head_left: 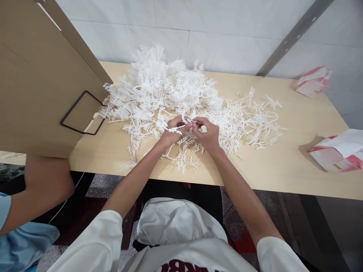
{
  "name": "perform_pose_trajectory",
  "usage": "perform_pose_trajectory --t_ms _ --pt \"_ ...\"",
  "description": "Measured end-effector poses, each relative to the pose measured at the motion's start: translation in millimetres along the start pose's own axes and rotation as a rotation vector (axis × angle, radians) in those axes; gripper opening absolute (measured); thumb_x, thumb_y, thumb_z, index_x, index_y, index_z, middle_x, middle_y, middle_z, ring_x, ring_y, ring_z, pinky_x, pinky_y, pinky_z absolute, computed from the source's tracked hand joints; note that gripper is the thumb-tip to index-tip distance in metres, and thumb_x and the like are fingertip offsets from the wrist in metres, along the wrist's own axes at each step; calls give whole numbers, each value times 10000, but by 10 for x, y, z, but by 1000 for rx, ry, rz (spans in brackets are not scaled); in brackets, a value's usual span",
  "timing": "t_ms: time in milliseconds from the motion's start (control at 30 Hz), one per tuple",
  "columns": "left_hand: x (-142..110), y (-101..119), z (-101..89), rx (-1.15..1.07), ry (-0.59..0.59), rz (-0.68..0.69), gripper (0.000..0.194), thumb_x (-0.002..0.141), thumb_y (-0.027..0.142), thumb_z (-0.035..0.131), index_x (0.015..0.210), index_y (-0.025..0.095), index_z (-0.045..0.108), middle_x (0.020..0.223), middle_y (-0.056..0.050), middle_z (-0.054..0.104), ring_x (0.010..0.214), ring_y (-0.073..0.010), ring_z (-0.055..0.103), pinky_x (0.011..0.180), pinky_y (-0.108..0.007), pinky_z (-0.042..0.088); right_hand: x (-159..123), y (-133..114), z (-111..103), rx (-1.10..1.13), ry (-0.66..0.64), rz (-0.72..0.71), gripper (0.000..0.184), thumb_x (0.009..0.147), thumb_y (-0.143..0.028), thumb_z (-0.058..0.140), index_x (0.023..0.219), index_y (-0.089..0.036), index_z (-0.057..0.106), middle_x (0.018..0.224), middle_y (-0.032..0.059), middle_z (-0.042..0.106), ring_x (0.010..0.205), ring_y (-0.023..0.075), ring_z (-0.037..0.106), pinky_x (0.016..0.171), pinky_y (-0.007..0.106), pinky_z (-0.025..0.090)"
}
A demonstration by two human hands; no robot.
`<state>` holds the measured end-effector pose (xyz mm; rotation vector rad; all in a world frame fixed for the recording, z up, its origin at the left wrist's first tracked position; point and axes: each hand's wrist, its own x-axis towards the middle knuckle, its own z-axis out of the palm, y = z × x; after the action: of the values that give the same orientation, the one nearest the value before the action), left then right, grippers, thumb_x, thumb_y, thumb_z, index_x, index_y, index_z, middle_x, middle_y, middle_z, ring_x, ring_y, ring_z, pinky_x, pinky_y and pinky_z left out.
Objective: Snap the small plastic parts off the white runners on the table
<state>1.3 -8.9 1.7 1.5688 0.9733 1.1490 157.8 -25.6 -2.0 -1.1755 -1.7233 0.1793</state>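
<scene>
A big heap of white branched plastic pieces covers the middle of a light wooden table. My left hand and my right hand meet just in front of the heap, fingers pinched together. Between them they hold one white branched plastic piece, which sticks out to the left of the left fingers. More loose white pieces lie under and around both hands.
A brown cardboard divider with a black wire frame stands at the left. Another person's arm shows below it. Two red-and-white paper bags lie at the right. A white tiled wall runs behind.
</scene>
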Motion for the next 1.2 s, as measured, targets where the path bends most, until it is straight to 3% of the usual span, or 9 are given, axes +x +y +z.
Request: perform_pose_trajectory --t_ms 200,500,633,833,1000,1200 --pt "5 -104 37 315 33 264 218 896 403 540 846 191 543 842 -30 537 722 -122 513 662 -267 436 -9 -21 -15 -6 -33 25 90 771 -219 589 830 -210 658 752 -12 709 652 124 663 632 239 511" --pt "11 -126 56 318 61 274 171 897 347 510 810 203 479 786 -19 497 674 -124 474 612 -272 404 -58 -1 23 -150 141 -176 74 732 -152 576 735 -222 598 633 -29 641 594 120 589 610 258 475" --pt "-20 -121 79 351 124 258 145 887 316 518 818 201 461 785 -10 485 686 -114 464 627 -265 386 -40 14 -22 -83 197 -121 96 735 -128 561 749 -222 574 649 -36 617 572 102 558 561 239 460" --pt "-41 -87 87 138 115 35 181 893 372 544 922 200 494 639 53 461 559 -75 439 558 -221 360 33 45 -72 -12 88 85 165 916 -307 509 1015 -257 632 853 -15 684 640 102 600 617 250 499" --pt "-27 -54 66 155 92 49 214 918 394 508 947 185 541 694 25 531 598 -84 492 576 -223 391 38 20 -52 23 -123 8 289 970 -425 447 1112 -272 648 1064 46 701 970 173 662 814 317 540" --pt "-53 -15 69 358 99 123 221 947 364 447 901 183 565 764 -6 573 655 -104 519 611 -244 403 17 34 -7 -4 -95 35 239 937 -429 512 957 -240 657 933 30 736 785 166 681 751 313 536"
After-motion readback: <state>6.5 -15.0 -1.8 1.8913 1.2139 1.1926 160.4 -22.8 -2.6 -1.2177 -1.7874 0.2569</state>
